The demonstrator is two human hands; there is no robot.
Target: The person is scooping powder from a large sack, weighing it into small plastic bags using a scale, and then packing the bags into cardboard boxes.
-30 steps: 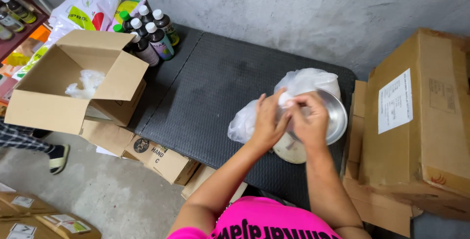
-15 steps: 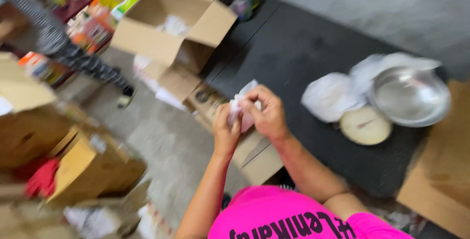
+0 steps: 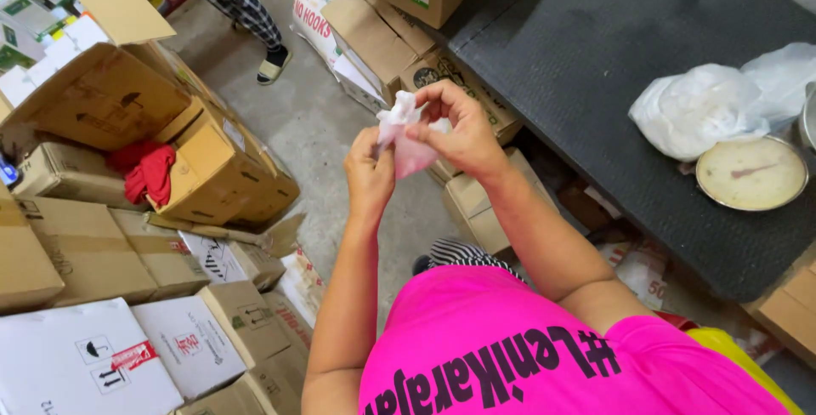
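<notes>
A small clear plastic bag point(image 3: 406, 139) with white contents is pinched between both my hands, held in the air over the concrete floor. My left hand point(image 3: 370, 173) grips its lower left side. My right hand point(image 3: 459, 130) holds its top, fingers closed on the twisted neck. On the black mat-covered table point(image 3: 595, 66) to the right lie a bigger white plastic bag point(image 3: 693, 109) and a round dial scale point(image 3: 752, 173), both apart from my hands.
Cardboard boxes are piled at the left, one open box point(image 3: 204, 168) holding a red cloth point(image 3: 149, 173). More boxes point(image 3: 408, 49) lean against the table's near edge. Another person's leg and sandalled foot point(image 3: 272, 62) stand on the floor at the top.
I have turned left, away from the table and the scale. Both hands carried the small bag from above the scale out over the floor, and still hold it.
</notes>
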